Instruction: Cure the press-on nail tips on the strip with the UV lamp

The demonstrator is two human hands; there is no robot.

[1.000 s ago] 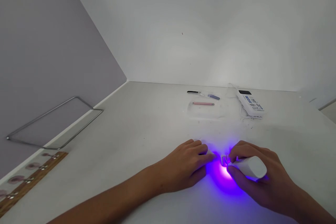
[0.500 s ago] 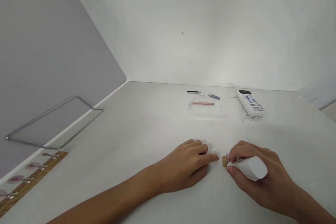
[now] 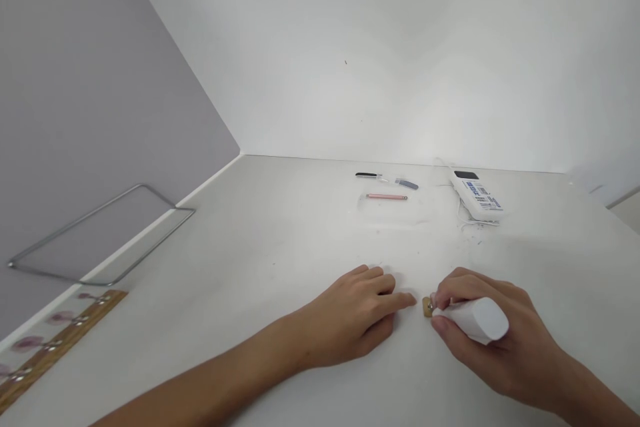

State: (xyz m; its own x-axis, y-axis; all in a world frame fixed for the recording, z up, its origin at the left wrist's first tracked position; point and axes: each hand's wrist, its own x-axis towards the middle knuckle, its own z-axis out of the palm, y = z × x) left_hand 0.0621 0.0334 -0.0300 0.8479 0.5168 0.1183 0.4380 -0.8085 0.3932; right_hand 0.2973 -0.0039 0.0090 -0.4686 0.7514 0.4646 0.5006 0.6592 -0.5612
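My right hand (image 3: 505,340) is closed around a white handheld UV lamp (image 3: 483,319), which shows no glow. Right at the lamp's front end sits a small tan wooden piece (image 3: 427,307) with a bit of shiny metal on it; the fingers and lamp partly hide it. My left hand (image 3: 363,313) rests on the white table, holding nothing visible. Its index finger points at the wooden piece with a small gap between them, while the other fingers are loosely bent.
Toward the back lie a pink pen-like stick (image 3: 387,197), a black-handled tool (image 3: 367,175) and a blue-grey tool (image 3: 407,183). A white device with a dark screen (image 3: 477,195) and a cable sits back right. At left are a metal wire frame (image 3: 160,243) and a wooden strip (image 3: 65,343) with clips.
The lamp's bright purple light has gone out, leaving the wooden piece in its plain tan colour. Both hands have stayed in nearly the same place.
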